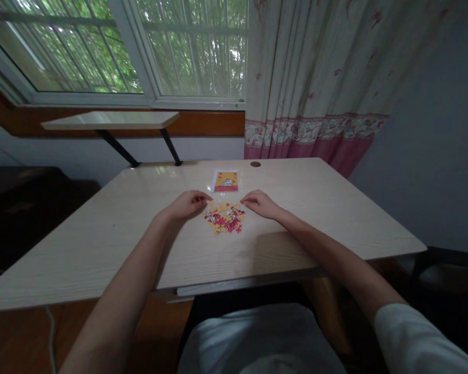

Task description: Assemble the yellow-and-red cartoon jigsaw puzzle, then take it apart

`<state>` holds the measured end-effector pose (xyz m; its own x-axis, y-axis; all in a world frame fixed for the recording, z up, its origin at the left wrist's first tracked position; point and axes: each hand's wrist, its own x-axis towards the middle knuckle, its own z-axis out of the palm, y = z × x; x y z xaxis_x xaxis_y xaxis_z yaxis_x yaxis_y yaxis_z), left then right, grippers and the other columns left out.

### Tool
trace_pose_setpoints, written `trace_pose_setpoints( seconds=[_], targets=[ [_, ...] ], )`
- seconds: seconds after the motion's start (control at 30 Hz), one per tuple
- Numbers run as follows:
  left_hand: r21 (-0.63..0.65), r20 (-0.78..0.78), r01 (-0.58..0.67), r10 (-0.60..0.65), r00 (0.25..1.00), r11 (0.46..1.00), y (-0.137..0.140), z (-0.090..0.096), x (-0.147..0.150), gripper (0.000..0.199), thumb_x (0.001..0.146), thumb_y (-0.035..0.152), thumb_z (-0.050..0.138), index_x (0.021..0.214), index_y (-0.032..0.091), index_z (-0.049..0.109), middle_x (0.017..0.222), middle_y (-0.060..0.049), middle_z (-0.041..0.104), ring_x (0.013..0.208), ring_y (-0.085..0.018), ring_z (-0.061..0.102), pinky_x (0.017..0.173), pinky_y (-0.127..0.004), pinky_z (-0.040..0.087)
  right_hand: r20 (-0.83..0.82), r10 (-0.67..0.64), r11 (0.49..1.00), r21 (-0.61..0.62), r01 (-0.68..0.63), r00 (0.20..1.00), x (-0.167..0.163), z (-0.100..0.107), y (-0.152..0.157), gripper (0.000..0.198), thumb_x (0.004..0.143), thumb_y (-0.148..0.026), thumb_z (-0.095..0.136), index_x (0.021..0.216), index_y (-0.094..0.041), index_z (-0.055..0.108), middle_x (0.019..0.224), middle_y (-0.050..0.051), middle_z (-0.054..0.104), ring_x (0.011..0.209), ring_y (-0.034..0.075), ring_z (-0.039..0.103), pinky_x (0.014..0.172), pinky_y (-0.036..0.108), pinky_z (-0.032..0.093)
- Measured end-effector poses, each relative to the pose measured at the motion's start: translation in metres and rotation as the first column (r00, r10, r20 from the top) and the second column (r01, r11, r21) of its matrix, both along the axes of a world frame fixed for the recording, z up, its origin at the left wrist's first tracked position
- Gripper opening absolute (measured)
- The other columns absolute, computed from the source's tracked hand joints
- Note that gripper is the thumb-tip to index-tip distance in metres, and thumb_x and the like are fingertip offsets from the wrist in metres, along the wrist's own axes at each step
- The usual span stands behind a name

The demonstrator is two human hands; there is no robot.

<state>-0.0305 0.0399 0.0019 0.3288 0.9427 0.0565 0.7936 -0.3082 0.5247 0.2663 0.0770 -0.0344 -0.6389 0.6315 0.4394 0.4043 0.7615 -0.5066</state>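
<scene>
A loose pile of small jigsaw puzzle pieces (225, 218), mostly red, yellow and white, lies on the pale wooden desk (97, 234). My left hand (187, 204) rests at the pile's upper left, fingers loosely curved and the index finger reaching toward the pieces. On the opposite side, my right hand (262, 203) is at the upper right, with bent fingers pointing inward and the fingertips by the pile's edge. Neither hand shows a piece in it. Just beyond the pile lies a picture card (226, 181), orange and red with a white cartoon figure.
A small raised shelf (113, 120) on black legs stands at the desk's back left. Near the back edge is a round brown cable-hole cover (255, 164). A patterned curtain (315, 104) hangs behind, beside a barred window (191, 52).
</scene>
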Motion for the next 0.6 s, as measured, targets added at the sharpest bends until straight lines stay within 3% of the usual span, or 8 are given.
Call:
trace_pose_setpoints(
  seconds=[0.27,0.6],
  targets=[
    [0.128,-0.091,0.081,-0.07,0.993,0.988,0.008,-0.012,0.005,0.035,0.08,0.036,0.052,0.1,0.013,0.071,0.087,-0.009,0.061,0.073,-0.017,0.058,0.071,-0.03,0.048,0.136,0.017,0.998,0.058,-0.025,0.991,-0.003,-0.003,-0.002,0.02,0.088,-0.025,0.058,0.1,-0.021,0.073,0.099,0.007,0.07,0.096,0.019,0.061,0.09,0.035,0.041],
    [0.113,-0.11,0.042,-0.03,0.993,0.993,0.01,-0.012,0.001,0.032,0.077,0.036,0.053,0.093,0.01,0.065,0.083,-0.01,0.061,0.071,-0.018,0.057,0.068,-0.03,0.045,0.132,-0.001,0.998,0.061,-0.007,0.991,-0.003,0.0,-0.004,0.016,0.086,-0.02,0.059,0.096,-0.018,0.072,0.097,0.007,0.071,0.095,0.019,0.062,0.089,0.033,0.041]
  ],
)
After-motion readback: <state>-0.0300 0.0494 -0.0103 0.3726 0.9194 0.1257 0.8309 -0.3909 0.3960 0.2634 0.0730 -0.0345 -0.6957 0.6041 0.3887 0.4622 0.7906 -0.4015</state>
